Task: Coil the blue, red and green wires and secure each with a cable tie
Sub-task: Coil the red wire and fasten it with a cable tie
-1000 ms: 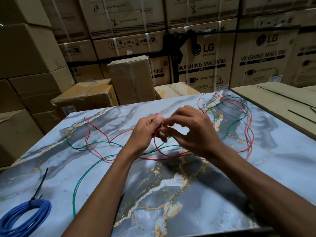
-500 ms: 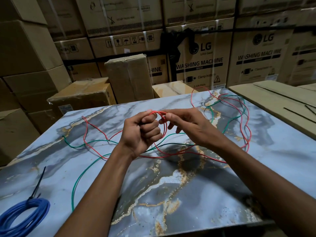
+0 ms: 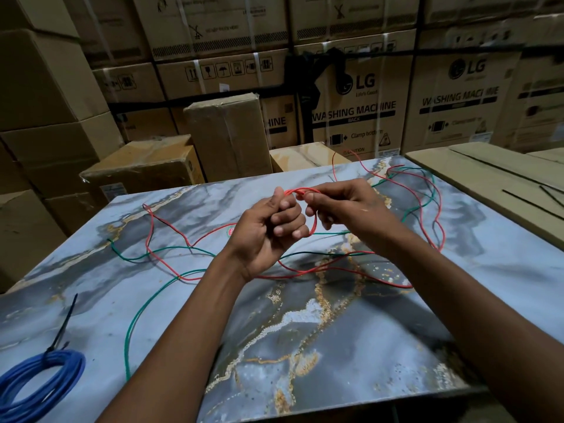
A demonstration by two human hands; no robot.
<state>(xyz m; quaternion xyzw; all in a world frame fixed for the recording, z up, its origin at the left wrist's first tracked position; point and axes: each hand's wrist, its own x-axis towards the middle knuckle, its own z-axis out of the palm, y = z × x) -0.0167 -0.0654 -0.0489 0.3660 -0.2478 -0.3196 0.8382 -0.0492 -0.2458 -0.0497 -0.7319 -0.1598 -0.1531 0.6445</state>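
Behind, cartons (image 3: 354, 111) read "LG WASHING MACHINE"; your left hand (image 3: 268, 236) and right hand (image 3: 345, 203) grip an upright red wire (image 3: 314, 209) loop at 12 o'clock.

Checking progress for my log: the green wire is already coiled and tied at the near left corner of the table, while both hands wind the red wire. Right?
Not quite. The head view shows the coiled, tied one is the blue wire; the green wire lies loose on the table. The left hand and right hand do wind the red wire.

Red wire (image 3: 171, 264), green wire (image 3: 137, 312), blue coil (image 3: 45, 374), apparently black tie (image 3: 65, 325); tabletop (image 3: 305, 346) grey-blue marble, gold veins; brown cartons (image 3: 225, 132).
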